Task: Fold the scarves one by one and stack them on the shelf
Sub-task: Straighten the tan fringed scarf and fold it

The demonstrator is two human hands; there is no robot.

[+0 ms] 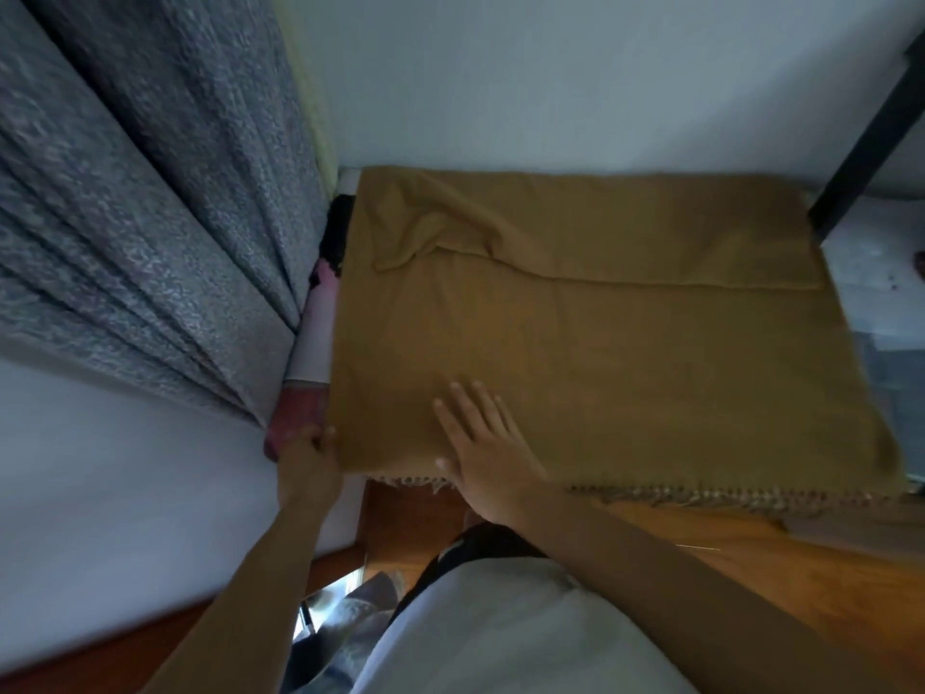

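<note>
A mustard-yellow scarf [625, 343] lies spread over a flat surface, its far part folded toward me with a rumpled flap at the upper left. A fringe runs along its near edge. My left hand [310, 445] grips the scarf's near left corner, fingers curled around the edge. My right hand [480, 438] presses flat on the scarf near its front edge, fingers straight and spread. A pink, white and black cloth [320, 313] shows under the scarf's left edge.
A grey patterned curtain [150, 217] hangs at the left against a white wall [550, 82]. A black post [871, 127] stands at the upper right. Wooden floor [776, 558] shows below the scarf's near edge. My white shirt fills the bottom.
</note>
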